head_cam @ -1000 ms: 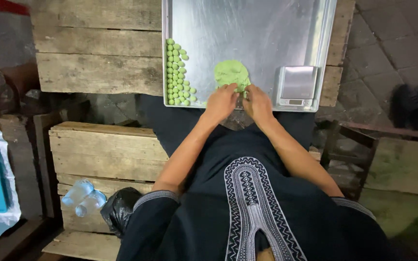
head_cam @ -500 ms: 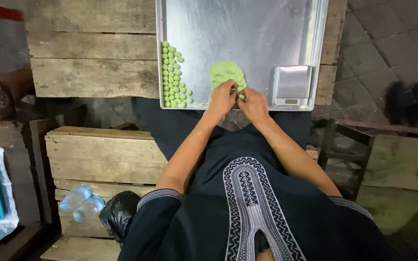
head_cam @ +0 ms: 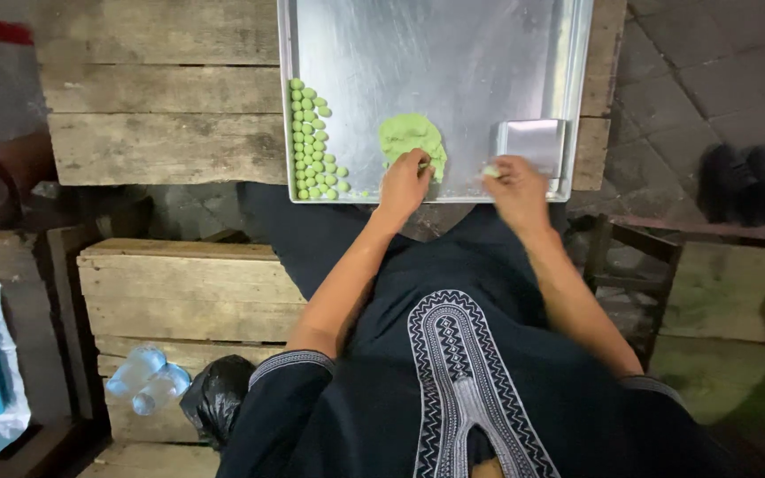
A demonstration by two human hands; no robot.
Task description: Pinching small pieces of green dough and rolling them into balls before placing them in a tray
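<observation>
Wooden plank worktop (head_cam: 161, 133) carries a large metal tray (head_cam: 453, 53), pulled to the near edge above the person's lap. Compared with a second ago the two hands are no longer working together at the green dough lump (head_cam: 409, 134): they have split apart. Left hand (head_cam: 405, 184) stays on the near edge of the lump, fingers curled down onto it, pinching or pressing the dough. Right hand (head_cam: 517, 184) has moved off to the right, now just in front of the small digital scale (head_cam: 533, 142) at the tray's right side. Its fingers are closed on a small pale-green dough piece (head_cam: 490, 171), probably a pinch just torn off the lump; motion blur, so hard to be sure. That reads as one portion separated and carried toward the scale, while the lump sits mid-tray, near edge. Rows of small green dough balls (head_cam: 313, 142) lie along the tray's left wall, apart from both hands, count looks unchanged. Clear plastic bottles (head_cam: 145, 379) lie on the lower planks at left.
</observation>
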